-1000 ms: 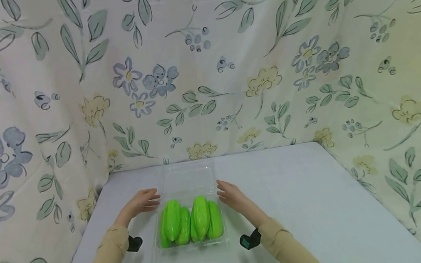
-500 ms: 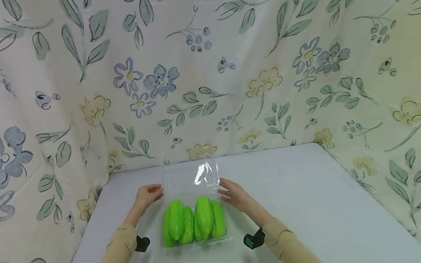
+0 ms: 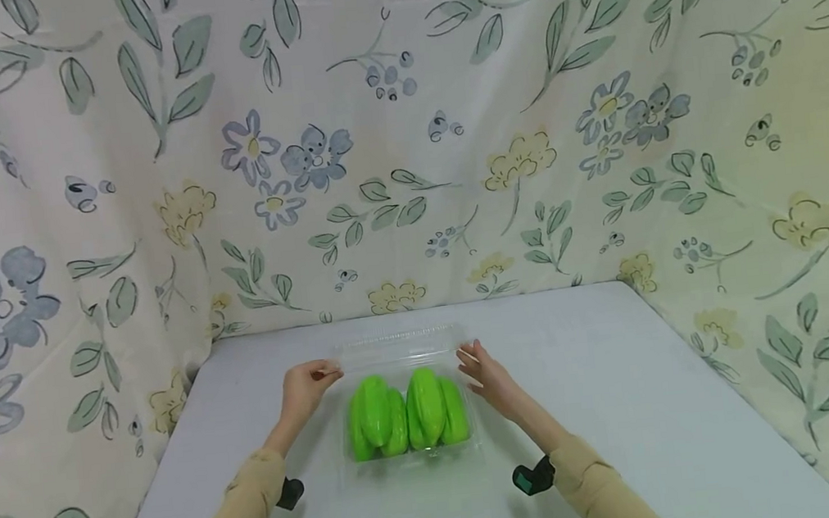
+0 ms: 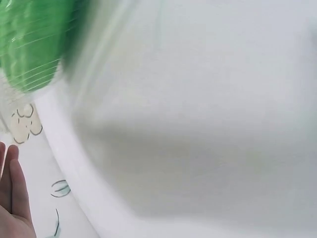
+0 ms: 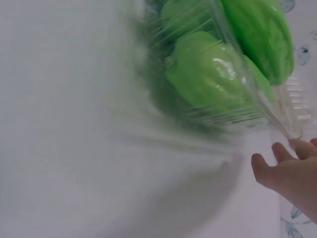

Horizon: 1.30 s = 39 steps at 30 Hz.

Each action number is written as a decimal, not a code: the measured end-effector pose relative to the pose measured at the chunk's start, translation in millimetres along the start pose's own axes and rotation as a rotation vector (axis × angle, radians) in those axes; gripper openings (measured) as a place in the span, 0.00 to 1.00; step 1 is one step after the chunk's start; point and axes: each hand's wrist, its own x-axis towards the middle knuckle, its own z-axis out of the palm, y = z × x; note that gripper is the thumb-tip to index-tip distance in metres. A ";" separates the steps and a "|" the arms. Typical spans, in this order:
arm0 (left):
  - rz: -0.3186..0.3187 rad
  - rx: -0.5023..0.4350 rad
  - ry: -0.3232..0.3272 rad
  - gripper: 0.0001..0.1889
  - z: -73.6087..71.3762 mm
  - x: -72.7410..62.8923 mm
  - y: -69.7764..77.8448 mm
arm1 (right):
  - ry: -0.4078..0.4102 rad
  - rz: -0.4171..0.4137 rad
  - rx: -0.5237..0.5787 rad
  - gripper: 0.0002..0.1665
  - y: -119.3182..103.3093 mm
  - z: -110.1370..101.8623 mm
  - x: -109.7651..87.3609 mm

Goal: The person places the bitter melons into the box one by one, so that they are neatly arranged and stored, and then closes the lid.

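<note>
A clear plastic clamshell box (image 3: 411,457) sits on the table, with several plump, glossy green oblong fruits or vegetables (image 3: 429,406) packed side by side in its base. Its transparent lid (image 3: 400,347) is raised at the far side. My left hand (image 3: 303,390) pinches the lid's left corner between thumb and fingers; only a few of its fingers (image 4: 20,191) show in the left wrist view. At the opposite corner is my right hand (image 3: 493,377), fingers spread and slightly bent. In the right wrist view its fingertips (image 5: 295,145) are right at the plastic edge, thumb apart.
A white table (image 3: 620,405) stretches around the box. Behind it and at both sides hangs a floral curtain (image 3: 412,234). Dark wrist cameras (image 3: 533,476) are strapped below each hand.
The box has shifted right and slightly away from me, with both hands moving along. The lid was tilted upright half a second ago and now looks lower, folding over toward the base.
</note>
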 end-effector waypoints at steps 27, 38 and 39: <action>-0.218 -0.369 -0.713 0.34 -43.0 -32.7 -1.2 | 0.056 -0.066 -0.161 0.34 33.4 -2.6 -25.3; -0.445 -0.427 -1.213 0.25 -55.6 -54.4 12.6 | 0.099 -0.013 -0.245 0.35 29.2 -4.3 -30.5; -0.438 -0.425 -1.209 0.23 -52.6 -57.1 14.6 | 0.103 0.000 -0.246 0.35 28.9 -5.0 -32.9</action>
